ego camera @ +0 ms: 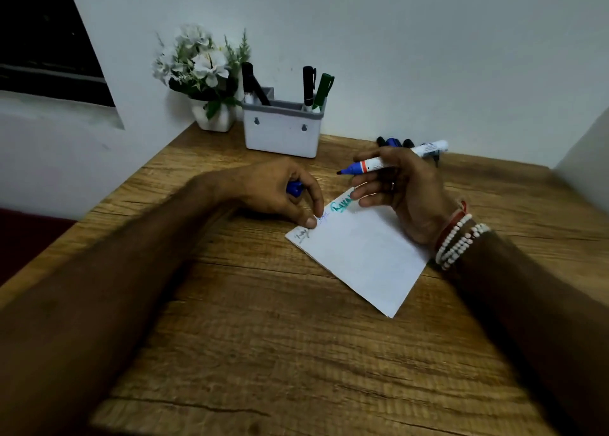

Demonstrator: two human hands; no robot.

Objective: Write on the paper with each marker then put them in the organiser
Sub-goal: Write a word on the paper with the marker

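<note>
A white paper lies on the wooden table, with grey, blue and green writing along its top edge. My right hand holds an uncapped blue marker above the paper's far corner, tip pointing left. My left hand curls round the blue cap, and its fingertips press on the paper's left edge. The white organiser stands at the back by the wall and holds black markers and a green marker.
A white pot of white flowers stands left of the organiser in the corner. Several capped markers lie on the table behind my right hand. A white wall closes the back; the table's left edge runs diagonally.
</note>
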